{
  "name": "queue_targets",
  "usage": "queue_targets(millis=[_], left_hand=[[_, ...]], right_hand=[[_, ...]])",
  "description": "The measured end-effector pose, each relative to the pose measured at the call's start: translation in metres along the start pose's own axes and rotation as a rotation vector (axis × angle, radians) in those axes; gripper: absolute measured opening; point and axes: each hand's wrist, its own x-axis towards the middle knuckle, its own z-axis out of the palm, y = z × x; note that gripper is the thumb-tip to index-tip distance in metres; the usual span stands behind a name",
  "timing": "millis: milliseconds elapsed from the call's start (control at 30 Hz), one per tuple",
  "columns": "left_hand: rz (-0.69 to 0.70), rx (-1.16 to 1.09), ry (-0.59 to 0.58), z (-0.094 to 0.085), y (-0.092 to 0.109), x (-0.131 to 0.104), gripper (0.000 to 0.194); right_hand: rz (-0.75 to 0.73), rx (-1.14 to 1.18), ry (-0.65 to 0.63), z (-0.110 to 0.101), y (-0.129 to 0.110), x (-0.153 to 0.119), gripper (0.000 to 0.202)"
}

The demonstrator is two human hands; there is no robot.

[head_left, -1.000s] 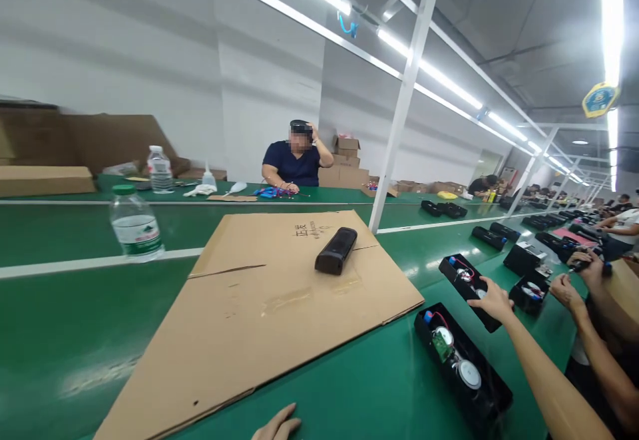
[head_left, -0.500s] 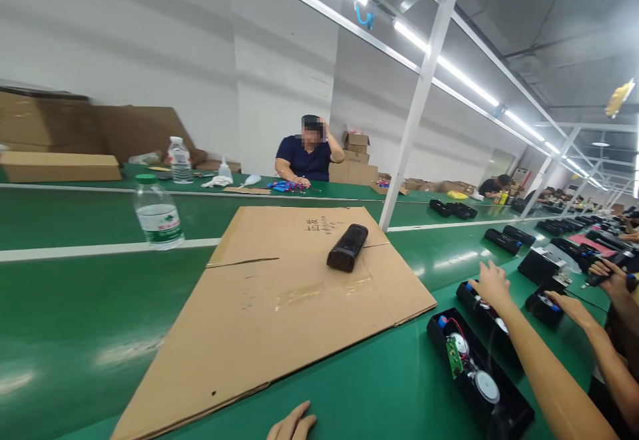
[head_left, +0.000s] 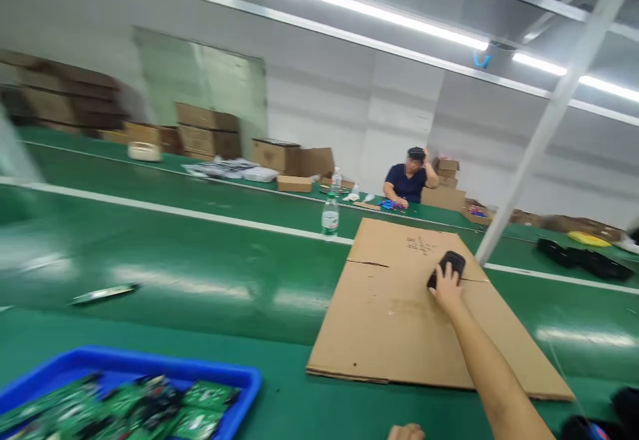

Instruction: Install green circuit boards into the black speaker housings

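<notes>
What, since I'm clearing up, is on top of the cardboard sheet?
A black device, with the right hand on it; dark writing marks the far part. The hand hides part of the device, and the forearm some of the cardboard.

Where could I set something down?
Free: the green tabletop between the blue tray and the cardboard sheet, and the sheet's near-left part. Crowded: the tray, heaped with circuit boards, and the sheet's far right, where the right hand touches a black case.

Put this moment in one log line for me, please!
right hand: on black case | black case: on cardboard | left hand: partly visible, grip unclear | tray: green boards inside
</notes>
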Motion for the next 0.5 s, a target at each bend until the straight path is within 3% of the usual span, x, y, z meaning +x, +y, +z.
queue_targets(millis=[133, 267, 367, 500], left_hand=[[-0.077, -0.037, 0.071, -0.030, -0.019, 0.038, 0.023], [-0.127, -0.120, 0.078, -0.036, -0.029, 0.057, 0.019], [-0.153, -0.201, 0.067, -0.027, -0.026, 0.050, 0.017], [-0.171, -0.308, 0.069, -0.015, -0.011, 0.023, 0.018]], right_hand=[[0.246, 0.123, 0.071, 0.020, -0.011, 0.019, 0.057], [0.405, 0.228, 0.110, 0.028, -0.010, 0.027, 0.064], [0.478, 0.294, 0.124, 0.028, -0.004, 0.030, 0.068], [0.482, 0.368, 0.120, 0.020, 0.014, 0.029, 0.063]])
